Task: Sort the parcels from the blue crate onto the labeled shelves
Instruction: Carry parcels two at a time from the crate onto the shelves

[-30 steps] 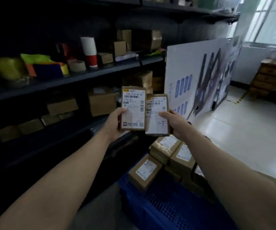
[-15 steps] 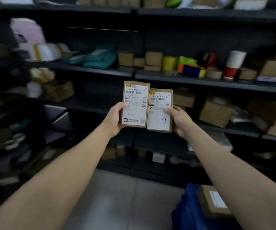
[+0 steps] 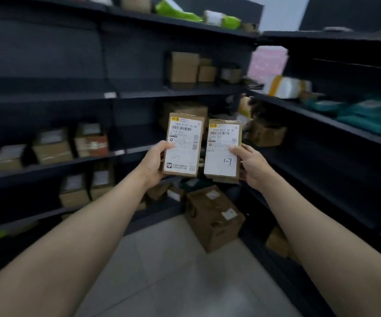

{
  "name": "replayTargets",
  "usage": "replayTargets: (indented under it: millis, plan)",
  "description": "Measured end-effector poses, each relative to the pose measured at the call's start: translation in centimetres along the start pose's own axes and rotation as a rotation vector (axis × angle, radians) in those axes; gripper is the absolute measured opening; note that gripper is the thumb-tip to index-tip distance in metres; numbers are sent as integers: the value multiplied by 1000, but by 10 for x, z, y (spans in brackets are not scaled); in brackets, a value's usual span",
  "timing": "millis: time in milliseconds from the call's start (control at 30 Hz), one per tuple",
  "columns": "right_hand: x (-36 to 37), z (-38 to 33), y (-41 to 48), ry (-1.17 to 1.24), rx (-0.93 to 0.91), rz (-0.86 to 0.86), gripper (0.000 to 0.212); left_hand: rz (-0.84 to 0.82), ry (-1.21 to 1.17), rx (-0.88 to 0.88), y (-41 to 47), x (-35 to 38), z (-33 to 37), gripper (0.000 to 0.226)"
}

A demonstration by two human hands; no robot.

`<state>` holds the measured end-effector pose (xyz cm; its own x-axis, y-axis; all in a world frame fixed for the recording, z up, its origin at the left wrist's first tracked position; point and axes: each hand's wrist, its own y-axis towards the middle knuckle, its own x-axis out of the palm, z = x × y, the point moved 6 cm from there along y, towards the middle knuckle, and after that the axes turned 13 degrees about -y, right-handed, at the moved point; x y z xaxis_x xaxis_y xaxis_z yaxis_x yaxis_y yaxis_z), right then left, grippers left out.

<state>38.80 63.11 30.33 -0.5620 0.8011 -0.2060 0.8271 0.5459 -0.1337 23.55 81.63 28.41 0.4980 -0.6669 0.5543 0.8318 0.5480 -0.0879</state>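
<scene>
My left hand [image 3: 154,162] grips a small brown parcel [image 3: 183,145] by its left edge, white label facing me with "1-7" written faintly on it. My right hand [image 3: 251,167] grips a second brown parcel [image 3: 222,150] by its right edge, thumb on the label, which also reads "1-7". Both parcels are held upright side by side, a narrow gap between them, in front of the corner where two dark shelf units [image 3: 139,94] meet. The blue crate is out of view.
Dark shelving runs along the left and the right [image 3: 322,115], holding cardboard boxes [image 3: 185,69], green and teal bags [image 3: 372,113] and a white-yellow parcel [image 3: 283,86]. A large cardboard box [image 3: 212,216] stands on the tiled floor [image 3: 173,271] in the corner.
The view has swung left, from the crate and the window side to a shelf corner. The blue crate has left the frame. Both hands keep holding the parcels, now slightly further apart.
</scene>
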Motion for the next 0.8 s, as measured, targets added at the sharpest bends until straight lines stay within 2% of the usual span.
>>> replayTargets:
  millis: [133, 233, 367, 633, 800]
  plan:
    - [129, -20, 35, -46, -31, -182, 33, 140, 47, 91, -13, -108, 55, 32]
    - [220, -33, 48, -69, -48, -324, 44, 282, 69, 147, -32, -180, 92, 33]
    - [325, -52, 60, -121, -90, -499, 49, 467, 18, 231, -55, -260, 132, 27]
    - [473, -75, 98, -202, -118, -753, 62, 754, -53, 346, -73, -363, 172, 27]
    - [559, -81, 103, -240, -115, -841, 58, 885, -96, 387, -90, -417, 191, 28]
